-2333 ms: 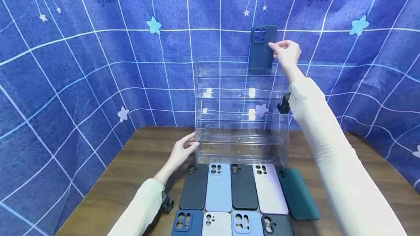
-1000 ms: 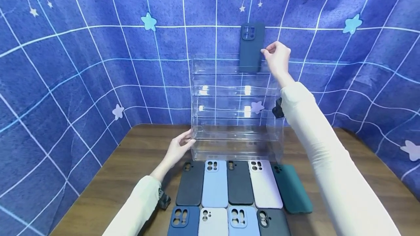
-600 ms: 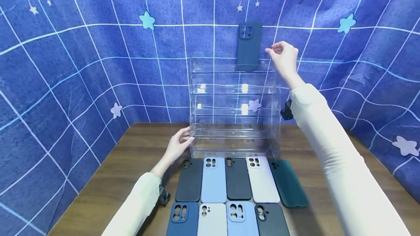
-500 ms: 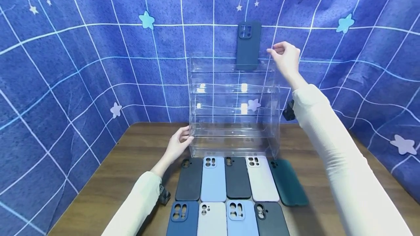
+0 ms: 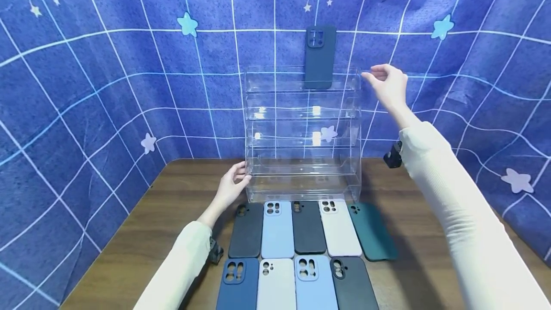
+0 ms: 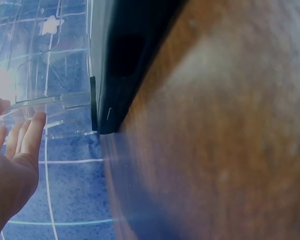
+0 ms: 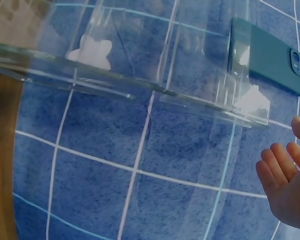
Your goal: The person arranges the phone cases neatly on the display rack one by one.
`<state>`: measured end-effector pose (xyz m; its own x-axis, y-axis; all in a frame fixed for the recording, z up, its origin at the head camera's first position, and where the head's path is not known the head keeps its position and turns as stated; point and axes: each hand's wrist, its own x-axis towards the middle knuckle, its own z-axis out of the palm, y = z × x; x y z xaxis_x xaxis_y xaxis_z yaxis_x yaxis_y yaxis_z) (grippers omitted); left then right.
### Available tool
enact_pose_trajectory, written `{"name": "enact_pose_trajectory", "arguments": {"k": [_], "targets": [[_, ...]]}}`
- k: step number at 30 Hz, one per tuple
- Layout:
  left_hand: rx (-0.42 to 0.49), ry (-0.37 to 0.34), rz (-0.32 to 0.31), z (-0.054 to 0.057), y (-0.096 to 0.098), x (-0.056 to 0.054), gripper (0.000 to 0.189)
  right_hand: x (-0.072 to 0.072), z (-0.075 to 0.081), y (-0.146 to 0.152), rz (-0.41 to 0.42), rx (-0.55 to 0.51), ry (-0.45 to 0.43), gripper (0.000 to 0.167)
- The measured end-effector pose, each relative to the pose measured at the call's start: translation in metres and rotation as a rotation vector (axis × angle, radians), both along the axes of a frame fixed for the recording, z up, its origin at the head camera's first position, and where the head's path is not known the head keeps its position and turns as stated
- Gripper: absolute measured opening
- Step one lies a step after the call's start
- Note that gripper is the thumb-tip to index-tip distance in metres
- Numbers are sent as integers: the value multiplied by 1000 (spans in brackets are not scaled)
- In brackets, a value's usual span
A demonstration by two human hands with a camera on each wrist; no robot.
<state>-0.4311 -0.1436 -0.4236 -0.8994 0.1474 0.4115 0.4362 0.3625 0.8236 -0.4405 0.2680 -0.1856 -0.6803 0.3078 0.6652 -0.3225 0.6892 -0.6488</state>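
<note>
A clear tiered display stand (image 5: 301, 174) stands upright at the back of the table. On its top tier, right of the middle, a dark blue phone case (image 5: 319, 59) leans with its camera cutout up; the right wrist view shows this phone case (image 7: 270, 52) too, behind the clear wall. My left hand (image 5: 231, 186) holds the stand's lower left side, thumb in front and fingers behind. The clear edge passes between thumb and fingers of this left hand (image 6: 15, 165). Beyond the stand's upper right corner, my right hand (image 5: 389, 85) is apart from everything, fingers loosely bent.
Several phone cases lie in two rows before the stand, including a light blue case (image 5: 277, 231), a white case (image 5: 342, 231), a green case (image 5: 373, 233) and a navy case (image 5: 238, 291). A blue patterned cloth (image 5: 206, 123) hangs behind the wooden table (image 5: 142, 233).
My right hand has let go of the dark blue phone case and moved right and slightly down, away from it. The case stays on the top tier. My left hand keeps its hold.
</note>
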Motion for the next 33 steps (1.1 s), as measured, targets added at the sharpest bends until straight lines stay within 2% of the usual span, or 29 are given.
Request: {"name": "enact_pose_trajectory", "arguments": {"k": [4,8,19,25,33], "targets": [[-40,-8,24,2,0,2,48,7,-7,5,14,-21,25,41],[-51,-19,22,4,-1,2,49,14,-13,8,28,-43,9,43],[-54,-88,12,4,-3,3,51,37,-30,13,157,-101,-25,47],[-67,-119,16,3,-3,4,51,49,-47,13,242,-117,-53,46],[-79,-115,6,7,-5,4,53,66,-65,8,311,-95,-119,46]]}}
